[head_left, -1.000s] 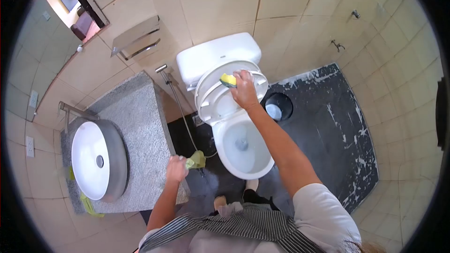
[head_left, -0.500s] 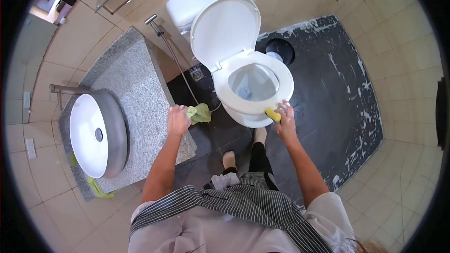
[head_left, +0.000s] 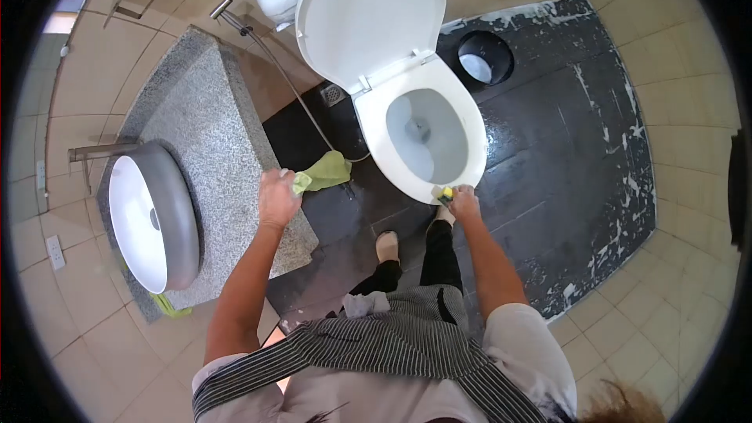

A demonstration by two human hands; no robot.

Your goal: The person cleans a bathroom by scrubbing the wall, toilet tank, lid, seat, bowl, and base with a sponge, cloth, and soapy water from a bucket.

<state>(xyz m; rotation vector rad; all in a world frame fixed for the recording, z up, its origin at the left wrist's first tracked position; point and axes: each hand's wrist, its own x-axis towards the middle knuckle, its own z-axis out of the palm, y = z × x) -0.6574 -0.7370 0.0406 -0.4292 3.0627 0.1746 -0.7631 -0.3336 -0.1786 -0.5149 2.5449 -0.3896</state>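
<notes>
My left hand (head_left: 279, 198) is closed on a light green cloth (head_left: 327, 171), which hangs out to the right between the granite counter and the toilet. In my right hand (head_left: 464, 202) is a small yellow and green sponge (head_left: 446, 195), held at the front rim of the toilet seat. The white toilet seat (head_left: 370, 127) lies down on the bowl, and the lid (head_left: 371, 16) stands raised against the tank. Water shows in the bottom of the bowl.
A round basin (head_left: 155, 219) and its tap (head_left: 102, 152) are on the granite counter (head_left: 223, 133) at the left. A hand shower (head_left: 222, 8) hangs on the wall. A black bucket (head_left: 486, 57) stands right of the toilet. Another green cloth (head_left: 168, 305) lies by the counter edge.
The seat, raised a second ago, is now down on the bowl. My right hand with the sponge has come from the raised seat to its front rim. My left hand still holds the cloth.
</notes>
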